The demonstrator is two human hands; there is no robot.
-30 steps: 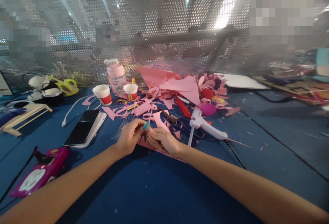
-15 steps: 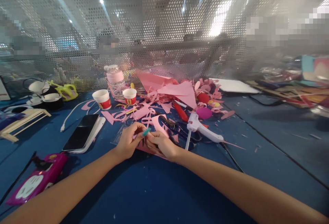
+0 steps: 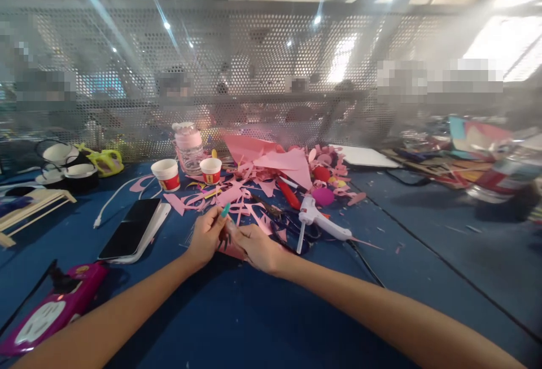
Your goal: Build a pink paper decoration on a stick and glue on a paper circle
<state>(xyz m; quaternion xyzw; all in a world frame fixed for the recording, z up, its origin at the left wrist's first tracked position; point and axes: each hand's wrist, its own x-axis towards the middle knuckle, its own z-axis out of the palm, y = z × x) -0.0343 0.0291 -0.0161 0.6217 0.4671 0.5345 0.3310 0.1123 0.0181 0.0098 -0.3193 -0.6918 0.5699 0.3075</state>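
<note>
My left hand (image 3: 206, 238) and my right hand (image 3: 257, 246) meet over the table, fingers pinched close together. A small teal, pointed piece (image 3: 226, 210) sticks up at my left thumb tip; whether it is a long nail or a held piece I cannot tell. Whatever lies between the fingertips is too small and covered to name. Under the hands is a flat pink sheet (image 3: 232, 249). Pink paper scraps (image 3: 231, 195) spread just beyond. Dark-handled scissors (image 3: 283, 225) and a white glue gun (image 3: 324, 219) lie right of my right hand.
Two stacks of paper cups (image 3: 166, 175) and a pink-lidded bottle (image 3: 188, 146) stand behind. On the left are a phone (image 3: 132, 228), a purple power strip (image 3: 59, 304) and a wooden stick frame (image 3: 38, 211). A clear plastic bottle (image 3: 503, 172) lies right. Perforated metal panel (image 3: 262, 58) at the back.
The view has tilted up and shifted slightly right. My hands stay close together; the teal piece now points more upright and sits farther from my right fingertips.
</note>
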